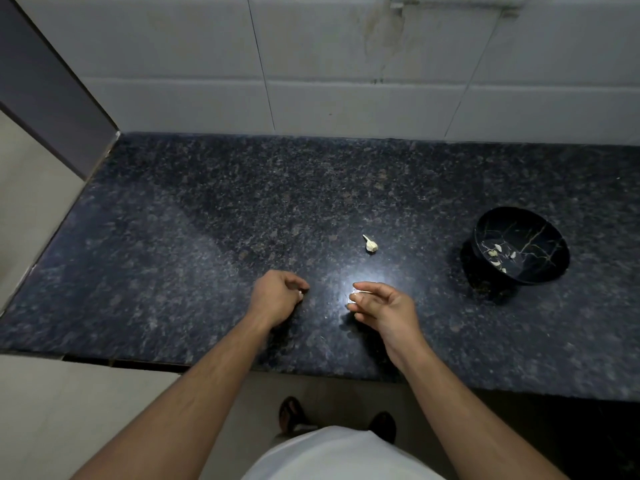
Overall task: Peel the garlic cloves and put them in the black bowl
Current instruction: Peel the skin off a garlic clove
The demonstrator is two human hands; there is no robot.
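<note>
Both forearms reach forward over the near edge of the dark granite counter (173,237), the hands held just above its surface and a little apart from each other. The left hand (277,296) is knuckles-up with the fingers curled in, and a small pale piece (300,295) shows pinched at its fingertips; whether that is a clove or only skin cannot be told. The right hand (384,306) is turned with its palm toward the left, fingers loosely extended, and thumb and forefinger nip a small whitish bit (355,295) that is washed out by a bright glare on the stone.

Beyond the hands, near the counter's middle, one garlic piece with a short stem (370,244) lies alone. The black bowl (540,271) with thin gold veining sits well to the right, tilted toward the camera, with several pale cloves (496,254) inside.

The counter ends at a tiled wall (346,81) behind and a dark panel (52,98) on the left; wide bare stone lies left of the hands and between them and the wall
</note>
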